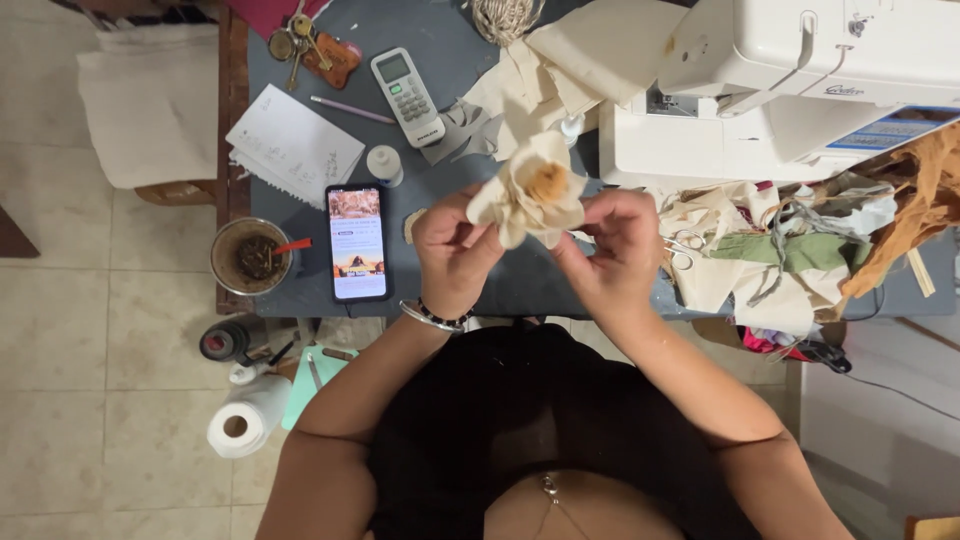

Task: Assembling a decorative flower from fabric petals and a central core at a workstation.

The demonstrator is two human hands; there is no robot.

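Both hands hold one cream fabric flower (530, 190) above the grey surface (500, 290).

Left hand (452, 243) grip closed on the flower's left underside, fingers curled under the petals; right hand (612, 245) grip pinches its right base. Flower sits between and just above both grips, brown centre facing up. Stem or base hidden behind the fingers. Left to right: one cup (251, 256) with a red stick, one phone (357, 241), one remote (407, 96), one white sewing machine (800, 80), cut off at the top edge; scrap pile count unclear.
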